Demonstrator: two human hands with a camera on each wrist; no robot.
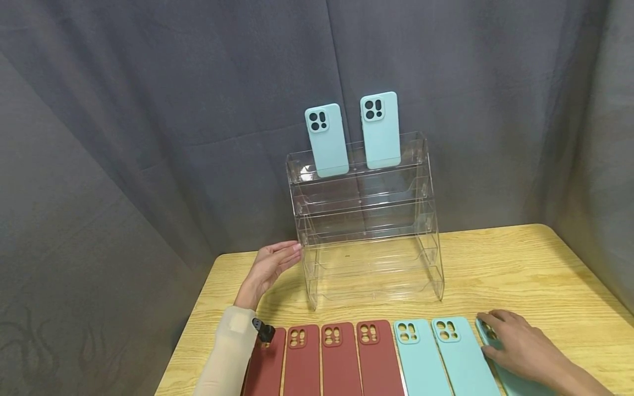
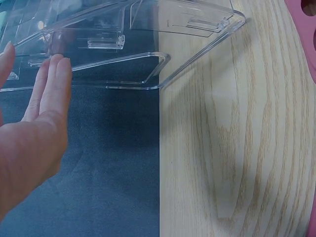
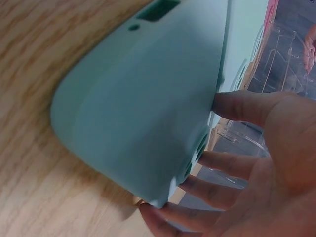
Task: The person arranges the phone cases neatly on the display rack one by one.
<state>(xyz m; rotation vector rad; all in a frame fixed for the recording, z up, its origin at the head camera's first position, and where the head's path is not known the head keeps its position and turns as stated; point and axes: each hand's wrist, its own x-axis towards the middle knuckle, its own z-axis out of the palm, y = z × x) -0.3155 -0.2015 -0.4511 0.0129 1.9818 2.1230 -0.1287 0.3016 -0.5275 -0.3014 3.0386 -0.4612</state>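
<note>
My left hand [image 1: 269, 268] reaches to the left side of a clear acrylic tiered rack [image 1: 364, 209], its straight fingertips right at the side panel. In the left wrist view the fingers overlap the clear panel. Two mint phone cases stand upright on the rack's top tier, the left case [image 1: 329, 146] and the right case [image 1: 383, 135]. At the right end of the front row, my right hand [image 1: 527, 344] grips a mint phone case [image 3: 133, 108]. Its thumb is on one long edge, and its fingers curl at the camera-hole end and far edge.
Along the wooden table's [image 1: 564, 275] front lies a row of phone cases: several dark red ones, such as one red case [image 1: 342, 363], then mint ones, including a mint case [image 1: 421, 360]. A grey curtain [image 1: 198, 110] hangs behind and beside the table.
</note>
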